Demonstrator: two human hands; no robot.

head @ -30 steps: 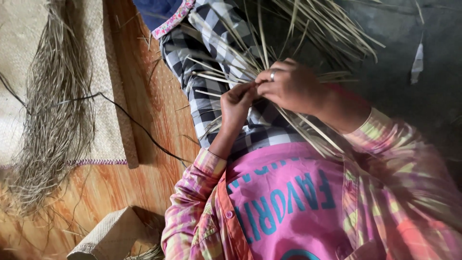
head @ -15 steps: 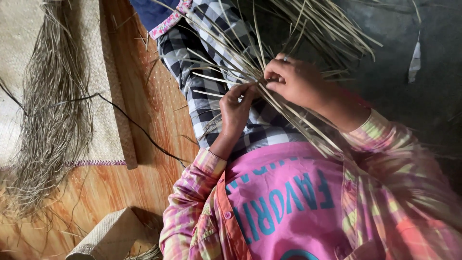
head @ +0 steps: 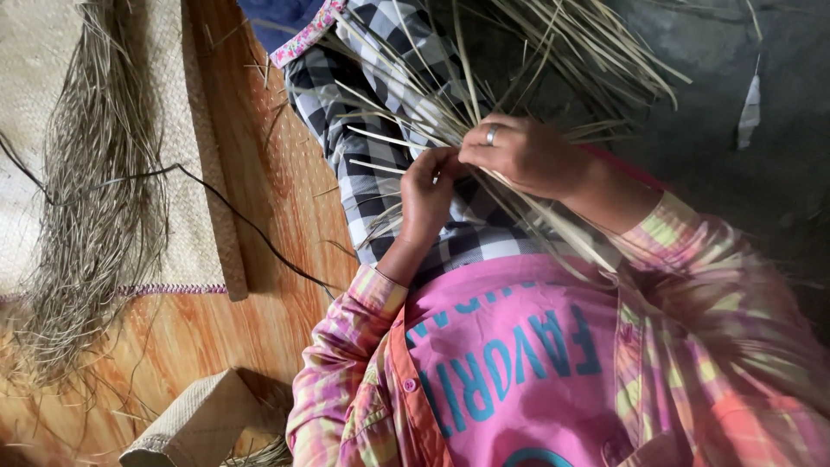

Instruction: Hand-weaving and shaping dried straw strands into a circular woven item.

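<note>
**Two hands working dried straw strips**

Both hands met over the lap. The left hand (head: 425, 192) pinched a few straw strips (head: 519, 60), steadying them, while the ringed right hand (head: 527, 156) curled closed around the fanned bundle. A looser fibre bundle (head: 95, 216) lay on the woven mat (head: 26, 104), well apart.

Camera: on my head, the only view.
Facing: steeply down my chest onto my lap.
Nearness: close above my checked cloth (head: 380, 173).
Landmark: wooden floor (head: 216, 337) lies left of that cloth.
</note>
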